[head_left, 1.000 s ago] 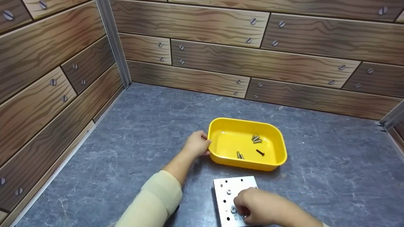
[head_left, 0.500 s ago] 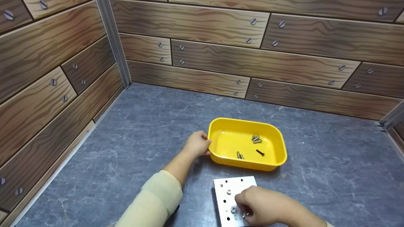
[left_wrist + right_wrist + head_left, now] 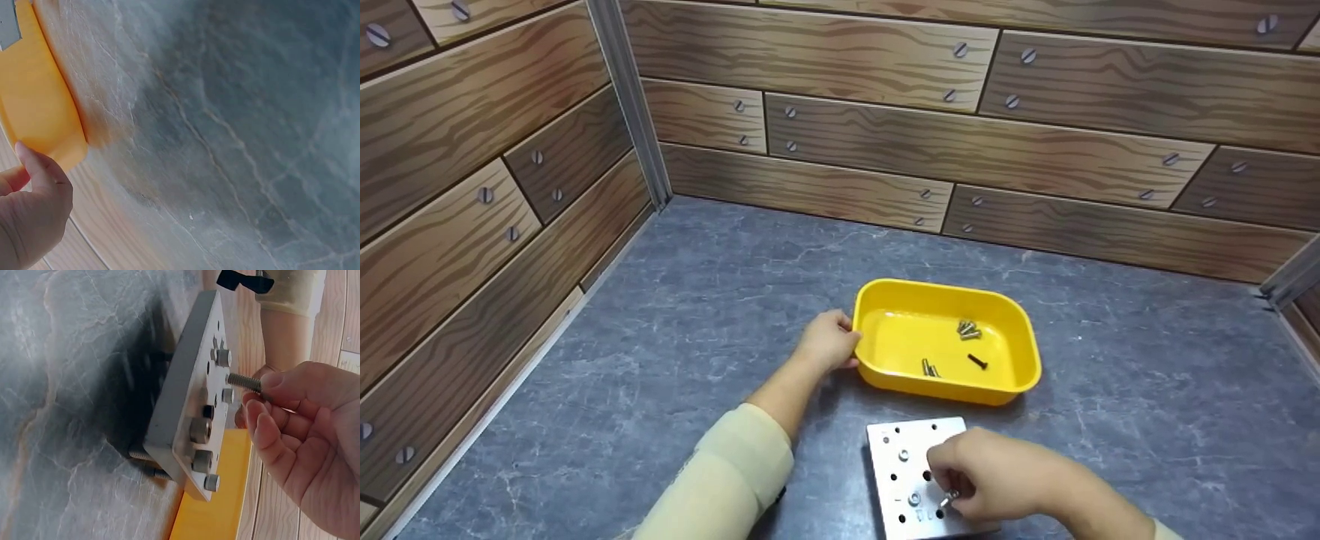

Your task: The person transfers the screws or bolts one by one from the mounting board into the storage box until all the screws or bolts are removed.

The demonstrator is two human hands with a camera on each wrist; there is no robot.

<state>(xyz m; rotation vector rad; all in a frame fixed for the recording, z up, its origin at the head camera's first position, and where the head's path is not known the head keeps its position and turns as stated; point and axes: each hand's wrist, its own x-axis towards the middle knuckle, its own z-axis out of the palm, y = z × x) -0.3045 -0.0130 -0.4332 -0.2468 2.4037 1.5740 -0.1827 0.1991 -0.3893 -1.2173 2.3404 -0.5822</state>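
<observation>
Nearest, the right hand [image 3: 997,476] pinches a silver screw [image 3: 243,382] between thumb and fingers at the near part of the metal plate [image 3: 910,476]. The screw's long axis is tilted, tip down-left toward an open hole [image 3: 939,514] by the plate's near edge; tip contact cannot be told. The right hand is nearer that hole, to its right. Beyond the plate's far edge, the left hand [image 3: 829,343] grips the yellow tray [image 3: 945,294] at its left wall; a black screw [image 3: 977,361] lies inside, toward the near right corner.
</observation>
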